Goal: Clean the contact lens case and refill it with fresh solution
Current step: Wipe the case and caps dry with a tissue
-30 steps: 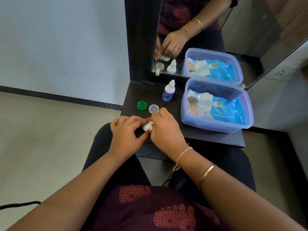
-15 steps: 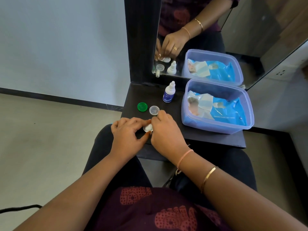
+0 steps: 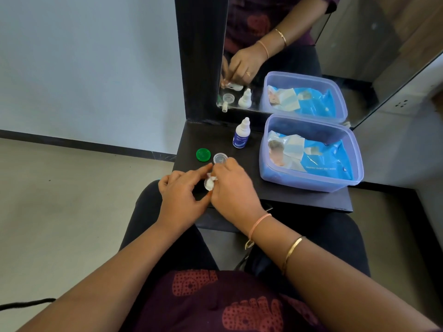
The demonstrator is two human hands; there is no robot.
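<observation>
Held between both hands above the near left part of the dark shelf (image 3: 299,197): one small white contact lens case (image 3: 209,183), with a twist of white tissue at its top. Long axis hard to judge, mostly hidden; visible part runs near to far. Left hand (image 3: 183,200) pinching the case from the left, thumb below and forefinger stretched toward the far side. Right hand (image 3: 233,191) closed on it from the right, fingertips at the tissue.

Two loose caps just beyond the hands: one green cap (image 3: 203,154) to the left, one clear cap (image 3: 220,158) beside it, almost touching the right fingers. One solution bottle (image 3: 241,136) upright farther back, nozzle up. One lilac tub (image 3: 311,183) of blue wipe packets filling the right side. Bare shelf only around the caps and along the near edge; mirror (image 3: 335,44) behind.
</observation>
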